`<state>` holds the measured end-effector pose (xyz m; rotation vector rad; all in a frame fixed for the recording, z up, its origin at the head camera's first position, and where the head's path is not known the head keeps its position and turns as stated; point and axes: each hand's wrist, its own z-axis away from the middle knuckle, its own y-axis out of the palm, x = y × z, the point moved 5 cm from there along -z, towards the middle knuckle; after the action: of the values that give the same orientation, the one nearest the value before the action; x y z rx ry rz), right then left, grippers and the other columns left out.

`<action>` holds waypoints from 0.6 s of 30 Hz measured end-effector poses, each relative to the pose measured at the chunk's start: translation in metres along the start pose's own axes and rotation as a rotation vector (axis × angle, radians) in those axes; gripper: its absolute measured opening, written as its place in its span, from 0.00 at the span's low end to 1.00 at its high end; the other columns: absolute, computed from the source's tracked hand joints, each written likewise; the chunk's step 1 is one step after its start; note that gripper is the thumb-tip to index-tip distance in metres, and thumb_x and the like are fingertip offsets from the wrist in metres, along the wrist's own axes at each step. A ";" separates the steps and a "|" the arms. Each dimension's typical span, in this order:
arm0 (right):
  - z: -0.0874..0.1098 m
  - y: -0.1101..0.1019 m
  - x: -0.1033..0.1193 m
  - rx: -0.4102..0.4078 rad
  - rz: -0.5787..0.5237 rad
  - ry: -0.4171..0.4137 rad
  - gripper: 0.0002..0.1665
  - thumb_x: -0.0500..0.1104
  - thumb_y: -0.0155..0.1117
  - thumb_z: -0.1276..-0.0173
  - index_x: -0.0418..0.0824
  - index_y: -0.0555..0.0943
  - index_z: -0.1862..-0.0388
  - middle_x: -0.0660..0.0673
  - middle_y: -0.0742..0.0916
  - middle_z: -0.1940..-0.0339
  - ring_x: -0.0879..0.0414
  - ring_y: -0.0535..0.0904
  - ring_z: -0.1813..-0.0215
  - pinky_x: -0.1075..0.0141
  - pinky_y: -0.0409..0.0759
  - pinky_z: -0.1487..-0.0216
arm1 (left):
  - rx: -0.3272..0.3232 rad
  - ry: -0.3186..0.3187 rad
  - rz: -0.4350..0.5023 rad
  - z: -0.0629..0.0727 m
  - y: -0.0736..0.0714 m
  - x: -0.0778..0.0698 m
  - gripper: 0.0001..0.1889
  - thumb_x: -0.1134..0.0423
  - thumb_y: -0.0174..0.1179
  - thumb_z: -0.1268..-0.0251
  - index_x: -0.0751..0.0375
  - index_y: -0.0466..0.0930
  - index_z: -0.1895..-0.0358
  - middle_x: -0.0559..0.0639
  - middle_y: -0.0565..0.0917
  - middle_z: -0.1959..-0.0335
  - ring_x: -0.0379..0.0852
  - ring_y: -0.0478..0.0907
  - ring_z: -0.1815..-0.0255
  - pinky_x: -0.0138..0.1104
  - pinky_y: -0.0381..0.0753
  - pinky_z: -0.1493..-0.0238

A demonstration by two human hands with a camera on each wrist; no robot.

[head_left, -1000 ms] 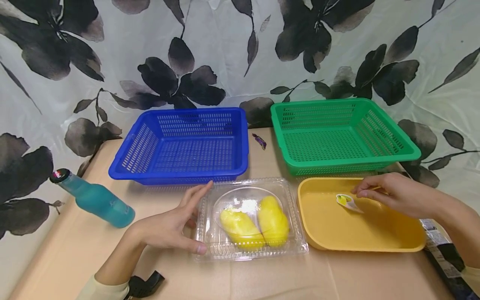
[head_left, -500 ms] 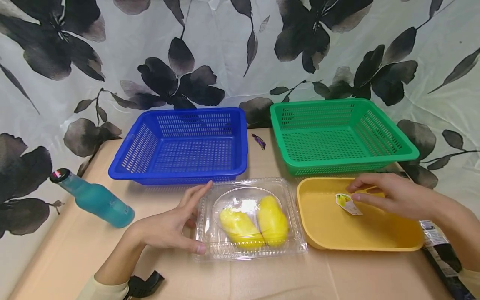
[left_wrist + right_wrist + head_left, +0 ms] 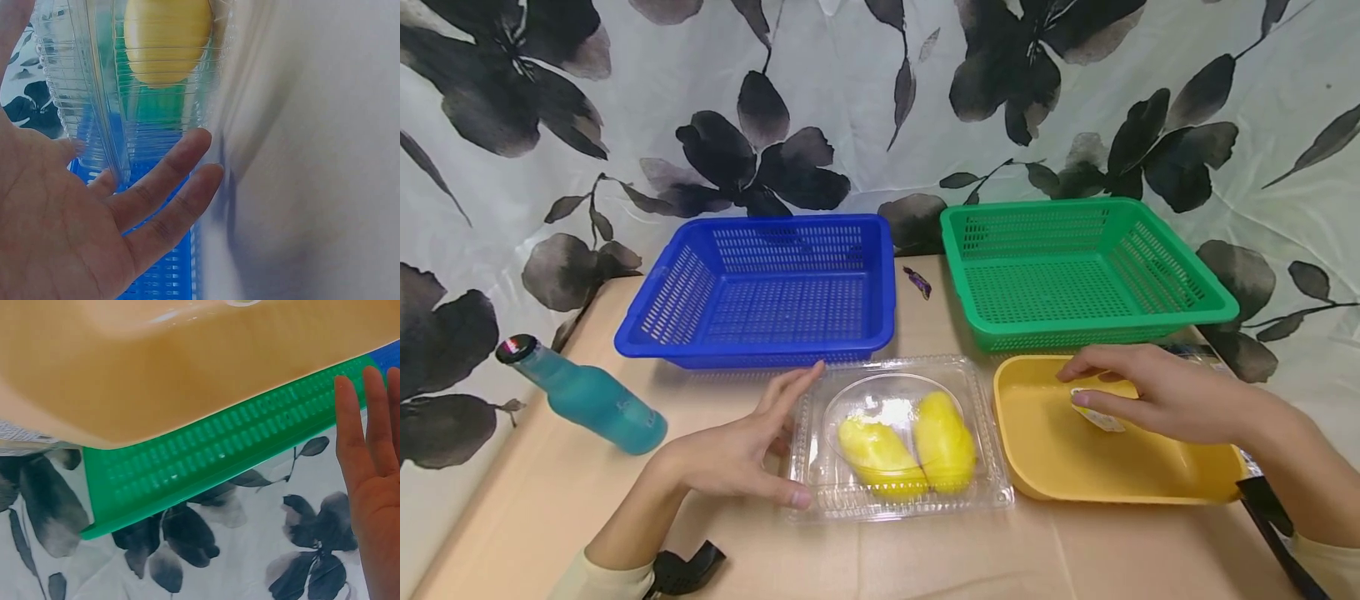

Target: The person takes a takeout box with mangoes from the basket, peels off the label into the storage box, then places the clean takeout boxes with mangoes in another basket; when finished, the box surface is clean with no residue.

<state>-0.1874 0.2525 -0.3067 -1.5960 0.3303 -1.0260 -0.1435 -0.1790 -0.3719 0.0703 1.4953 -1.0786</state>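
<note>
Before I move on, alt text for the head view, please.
A person's left fingers rest at a clear box of two yellow lumps; the right fingers hover over a yellow tray holding a small label. Behind are a blue basket and a green basket.

label (image 3: 1102,422): partly behind right grip (image 3: 1172,396) | clear box (image 3: 134,109): cut off, left-wrist top edge | wrapper (image 3: 917,283) print: illegible

Teal bottle (image 3: 602,404) with a dark cap over at left of frame, blue perforated basket (image 3: 760,352) upper left of centre, green one, basically the same deal, the green basket (image 3: 1108,322), upper right. Tiny purple wrapped thing (image 3: 917,283) between them. Black-and-grey floral cloth (image 3: 880,100) fills the top.
</note>
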 end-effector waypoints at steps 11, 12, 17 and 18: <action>-0.009 0.005 0.029 -0.034 0.080 -0.105 0.20 0.54 0.68 0.27 0.59 0.78 0.39 0.67 0.81 0.44 0.67 0.79 0.45 0.62 0.83 0.44 | 0.005 -0.012 0.005 0.000 0.001 0.000 0.69 0.49 0.79 0.47 0.29 0.26 0.17 0.56 0.32 0.19 0.60 0.66 0.33 0.44 0.81 0.43; -0.009 0.006 0.031 -0.042 0.091 -0.117 0.21 0.55 0.68 0.27 0.59 0.77 0.38 0.67 0.81 0.43 0.66 0.79 0.43 0.61 0.83 0.43 | 0.004 -0.012 0.003 0.000 0.001 0.000 0.69 0.49 0.79 0.47 0.29 0.26 0.17 0.56 0.32 0.19 0.59 0.67 0.33 0.44 0.81 0.43; -0.012 0.010 0.039 -0.052 0.111 -0.144 0.26 0.57 0.67 0.27 0.58 0.75 0.33 0.64 0.79 0.37 0.63 0.79 0.39 0.57 0.83 0.41 | 0.004 -0.007 0.007 0.000 0.001 -0.001 0.69 0.50 0.79 0.47 0.34 0.26 0.17 0.56 0.33 0.19 0.58 0.69 0.37 0.43 0.81 0.44; -0.012 0.011 0.040 -0.047 0.107 -0.141 0.27 0.57 0.67 0.27 0.59 0.74 0.32 0.63 0.79 0.36 0.62 0.78 0.38 0.57 0.83 0.41 | 0.003 -0.010 0.007 0.000 0.000 -0.001 0.70 0.49 0.79 0.47 0.34 0.26 0.16 0.55 0.33 0.19 0.57 0.69 0.36 0.43 0.81 0.44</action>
<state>-0.1703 0.2135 -0.2992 -1.6647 0.3422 -0.8252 -0.1427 -0.1783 -0.3711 0.0724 1.4834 -1.0737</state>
